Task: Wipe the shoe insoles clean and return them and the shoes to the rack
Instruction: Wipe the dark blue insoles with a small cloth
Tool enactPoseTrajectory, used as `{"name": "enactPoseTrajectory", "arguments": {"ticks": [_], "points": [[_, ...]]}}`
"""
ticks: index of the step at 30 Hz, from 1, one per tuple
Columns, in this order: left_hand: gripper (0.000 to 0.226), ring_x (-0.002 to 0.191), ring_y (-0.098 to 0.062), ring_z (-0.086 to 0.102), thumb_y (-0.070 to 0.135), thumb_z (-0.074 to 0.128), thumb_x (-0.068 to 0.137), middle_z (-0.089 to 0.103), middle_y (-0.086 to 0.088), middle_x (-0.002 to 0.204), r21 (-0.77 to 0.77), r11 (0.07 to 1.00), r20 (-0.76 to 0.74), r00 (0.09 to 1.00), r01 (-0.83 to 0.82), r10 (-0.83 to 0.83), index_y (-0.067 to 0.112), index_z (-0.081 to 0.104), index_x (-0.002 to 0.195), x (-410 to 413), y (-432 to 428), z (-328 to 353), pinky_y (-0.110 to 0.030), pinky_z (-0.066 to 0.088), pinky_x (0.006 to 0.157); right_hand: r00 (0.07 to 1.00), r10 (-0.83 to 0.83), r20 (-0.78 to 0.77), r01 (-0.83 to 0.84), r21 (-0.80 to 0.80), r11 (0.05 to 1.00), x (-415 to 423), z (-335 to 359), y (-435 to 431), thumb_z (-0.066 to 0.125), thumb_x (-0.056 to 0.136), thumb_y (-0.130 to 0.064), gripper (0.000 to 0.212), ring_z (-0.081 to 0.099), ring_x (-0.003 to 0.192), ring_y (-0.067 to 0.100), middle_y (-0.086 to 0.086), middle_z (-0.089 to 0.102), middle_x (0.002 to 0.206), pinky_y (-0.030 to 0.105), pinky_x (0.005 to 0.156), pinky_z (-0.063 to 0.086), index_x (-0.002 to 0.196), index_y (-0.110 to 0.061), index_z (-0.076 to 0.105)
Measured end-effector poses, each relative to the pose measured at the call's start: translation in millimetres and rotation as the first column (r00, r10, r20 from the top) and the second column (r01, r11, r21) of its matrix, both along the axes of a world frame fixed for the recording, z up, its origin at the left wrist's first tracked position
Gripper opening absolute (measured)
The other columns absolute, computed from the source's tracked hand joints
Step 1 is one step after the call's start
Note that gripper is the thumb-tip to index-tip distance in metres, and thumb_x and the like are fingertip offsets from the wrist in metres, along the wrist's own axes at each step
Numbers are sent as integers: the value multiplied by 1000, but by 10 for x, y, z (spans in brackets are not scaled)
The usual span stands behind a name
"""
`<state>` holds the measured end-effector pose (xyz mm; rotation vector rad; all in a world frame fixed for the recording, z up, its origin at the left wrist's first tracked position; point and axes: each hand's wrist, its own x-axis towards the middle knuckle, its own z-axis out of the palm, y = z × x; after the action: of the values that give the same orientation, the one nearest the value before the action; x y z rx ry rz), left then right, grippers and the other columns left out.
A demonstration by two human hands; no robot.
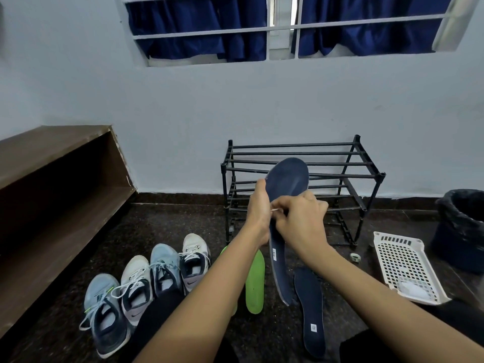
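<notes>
So I had the navy insole (pixel 286 179) held upright in front of the empty black rack (pixel 366 174), left hand (pixel 258 208) gripping its edge, right hand (pixel 301 218) pinching something small and whitish against it. The shoes (pixel 146 284) sat on the floor to my left.

The black rack (pixel 301 176) stands with both tiers bare, open from the front and top. Before it, the floor is crowded: four shoes (pixel 146 281) in a row at left, green insoles (pixel 255 284) and a navy insole (pixel 310 310) in the middle, a white basket (pixel 403 265) and lined bin (pixel 463 226) at right. Dark floor between rack and shoes lies free.
</notes>
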<state>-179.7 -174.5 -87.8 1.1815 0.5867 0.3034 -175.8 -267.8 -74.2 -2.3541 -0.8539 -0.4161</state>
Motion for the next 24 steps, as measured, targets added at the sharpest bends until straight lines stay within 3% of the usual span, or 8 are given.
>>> {"name": "enactPoseTrajectory", "arguments": {"ticks": [5, 12, 14, 20, 24], "points": [[47, 78, -23, 65, 47, 39, 97, 72, -8, 93, -65, 997, 17, 999, -39, 40, 11, 68, 98, -35, 5, 39, -28, 48, 63, 1000, 14, -17, -14, -13, 1000, -29, -5, -37, 61, 85, -23, 19, 43, 103, 20, -10, 48, 76, 33, 73, 17, 95, -34, 72], [59, 86, -29, 63, 56, 35, 96, 70, -14, 93, -94, 995, 45, 999, -24, 29, 8, 70, 102, -22, -67, 56, -36, 48, 74, 1000, -2, -21, 2, 24, 1000, 152, 116, -111, 66, 81, -34, 9, 47, 100, 16, -9, 67, 82, 33, 71, 16, 87, -39, 71], [58, 80, -25, 65, 55, 32, 99, 69, -14, 90, -82, 997, 56, 998, 9, -5, 10, 69, 100, 14, -114, 38, -33, 51, 70, 999, -51, 3, 51, 41, 998, 250, 170, -151, 65, 83, -37, 8, 47, 101, 17, -8, 66, 82, 33, 72, 16, 87, -38, 71], [66, 73, -25, 68, 60, 30, 98, 71, -16, 99, -92, 993, 38, 997, 71, -68, 8, 59, 127, 85, -169, 22, -29, 51, 54, 979, -194, 56, 186, 120, 975, 523, 267, -224, 65, 85, -37, 9, 44, 100, 21, -4, 64, 77, 34, 75, 18, 88, -34, 72], [58, 80, -25, 65, 57, 38, 95, 69, -12, 93, -130, 990, 72, 996, 51, -42, 9, 65, 114, 119, -76, -28, -31, 50, 66, 994, -99, 37, 96, 67, 993, 439, 227, -179, 68, 84, -31, 7, 47, 102, 23, -5, 67, 80, 36, 78, 24, 88, -33, 73]]}}
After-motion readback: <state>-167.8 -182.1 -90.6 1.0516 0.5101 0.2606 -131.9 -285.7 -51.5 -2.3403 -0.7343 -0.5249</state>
